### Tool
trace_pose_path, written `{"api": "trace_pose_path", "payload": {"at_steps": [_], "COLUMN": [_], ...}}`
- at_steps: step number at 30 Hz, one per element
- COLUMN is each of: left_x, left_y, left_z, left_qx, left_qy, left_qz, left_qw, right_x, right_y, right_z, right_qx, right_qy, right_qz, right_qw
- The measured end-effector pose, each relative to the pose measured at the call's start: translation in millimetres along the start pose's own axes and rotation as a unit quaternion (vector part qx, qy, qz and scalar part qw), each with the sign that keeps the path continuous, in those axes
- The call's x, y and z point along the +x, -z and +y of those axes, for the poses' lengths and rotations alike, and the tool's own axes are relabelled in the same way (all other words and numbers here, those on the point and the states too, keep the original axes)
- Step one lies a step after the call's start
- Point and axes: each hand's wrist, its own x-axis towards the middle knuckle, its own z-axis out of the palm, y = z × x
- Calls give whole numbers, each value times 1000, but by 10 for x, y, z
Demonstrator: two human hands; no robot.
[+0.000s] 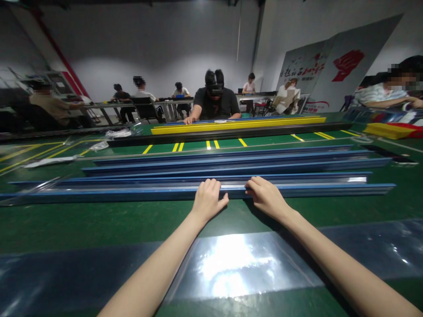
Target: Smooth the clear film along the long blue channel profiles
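Note:
A long blue channel strip (115, 192) with raised edges lies across the green table in front of me. My left hand (207, 198) has its fingers curled over the near edge, the thumb on the front side. Just to the right, my right hand (266, 196) is bent over the same edge, its fingertips partly hidden. A second blue channel strip (231, 164) lies behind the first, roughly parallel. Nearer to me, a wide clear plastic film (238, 264) stretches flat under my forearms and reflects bright light.
Farther back on the green table (99, 224) lie a black strip (257, 131) and a yellow strip (238, 126). A person (216, 99) sits opposite, one hand near these strips. Crumpled plastic (119, 133) rests at the left, a dark phone-like object (393, 155) at the right.

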Motion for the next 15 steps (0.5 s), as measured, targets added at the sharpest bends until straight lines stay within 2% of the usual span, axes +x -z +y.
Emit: {"api": "trace_pose_path", "payload": {"at_steps": [8, 15], "left_x": [-2, 21], "left_y": [-27, -23], "left_z": [22, 57], "left_qx": [-33, -57], "left_qy": [-53, -22], "left_qz": [4, -19], "left_qw": [998, 998], "right_x": [-77, -96], "right_y": [117, 147], "right_z": [105, 132], "right_qx": [-31, -42], "right_qy": [-19, -23], "right_qz": [-24, -36], "right_qw": [999, 998]}}
